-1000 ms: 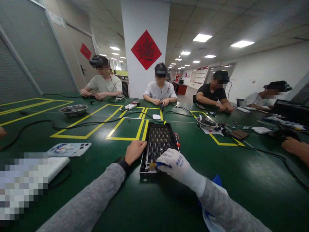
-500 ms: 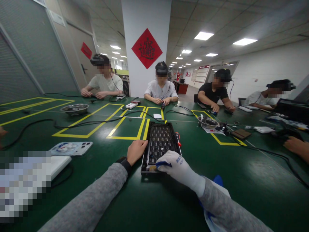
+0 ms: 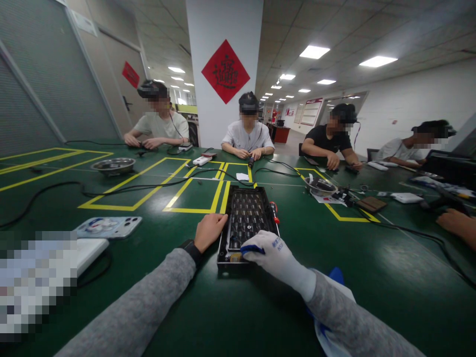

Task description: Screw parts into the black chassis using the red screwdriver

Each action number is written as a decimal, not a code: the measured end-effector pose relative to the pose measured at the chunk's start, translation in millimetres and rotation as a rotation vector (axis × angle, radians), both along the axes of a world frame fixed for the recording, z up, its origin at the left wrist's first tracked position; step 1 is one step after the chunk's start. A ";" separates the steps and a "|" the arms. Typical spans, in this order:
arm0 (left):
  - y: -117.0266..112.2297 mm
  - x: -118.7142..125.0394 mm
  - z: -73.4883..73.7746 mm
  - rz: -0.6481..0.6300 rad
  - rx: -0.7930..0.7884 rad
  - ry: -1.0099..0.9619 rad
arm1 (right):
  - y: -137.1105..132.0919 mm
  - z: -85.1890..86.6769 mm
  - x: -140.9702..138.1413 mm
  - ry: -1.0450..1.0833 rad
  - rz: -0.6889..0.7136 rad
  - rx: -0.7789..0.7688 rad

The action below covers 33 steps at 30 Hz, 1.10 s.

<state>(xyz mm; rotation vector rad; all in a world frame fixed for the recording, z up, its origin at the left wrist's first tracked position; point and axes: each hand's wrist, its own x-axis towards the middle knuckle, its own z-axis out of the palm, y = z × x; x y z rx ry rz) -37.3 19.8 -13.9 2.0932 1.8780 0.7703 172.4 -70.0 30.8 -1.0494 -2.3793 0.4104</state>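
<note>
Head view, green table (image 3: 260, 317), items running left to right.

1. White slab (image 3: 87, 250), partly blurred, is lying at the near left edge, at eight o'clock from the black tray.
2. Phone (image 3: 107, 227), back upward, is lying just beyond the slab, well apart from the tray at nine o'clock.
3. Steel bowl (image 3: 113, 166) is sitting far off at ten o'clock, with a black cable (image 3: 111, 191) trailing across the yellow tape lines in front of it.
4. Left hand (image 3: 210, 231), bare, is resting against the tray's left rim at nine o'clock, fingers curled; whether it is clasping the rim cannot be told.
5. Black tray (image 3: 247, 215), studded with rows of small pegs, is lying flat at the table's centre, straight ahead at twelve o'clock, long side pointing away.
6. Right hand (image 3: 269, 250), in a white glove, is clenching a blue tool (image 3: 253, 249) whose tip is touching the tray's near-left corner, at seven o'clock on the tray.
7. Red screwdriver (image 3: 274, 212) is lying just beside the tray's right rim at three o'clock.
8. Blue-and-white cloth (image 3: 334, 277) is lying under the right sleeve at five o'clock.
9. Second steel bowl (image 3: 320, 187) is sitting at two o'clock, and a brown pad (image 3: 372, 204) is lying further right.
10. Co-worker's hand (image 3: 455, 223) is resting at the far right edge, at three o'clock.
</note>
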 end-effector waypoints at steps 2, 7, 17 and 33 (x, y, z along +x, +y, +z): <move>-0.5 0.0 0.9 0.004 -0.004 0.000 | 0.5 -1.7 0.0 -0.007 0.003 0.016; -0.6 0.4 1.0 0.011 0.002 0.016 | 3.6 -6.1 0.4 -0.033 0.029 0.041; 1.4 0.2 -0.8 0.010 -0.014 0.028 | 0.2 -1.9 0.7 -0.014 0.036 0.063; -1.4 3.2 2.0 0.030 -0.025 0.050 | 5.4 -0.4 2.2 0.012 0.037 0.062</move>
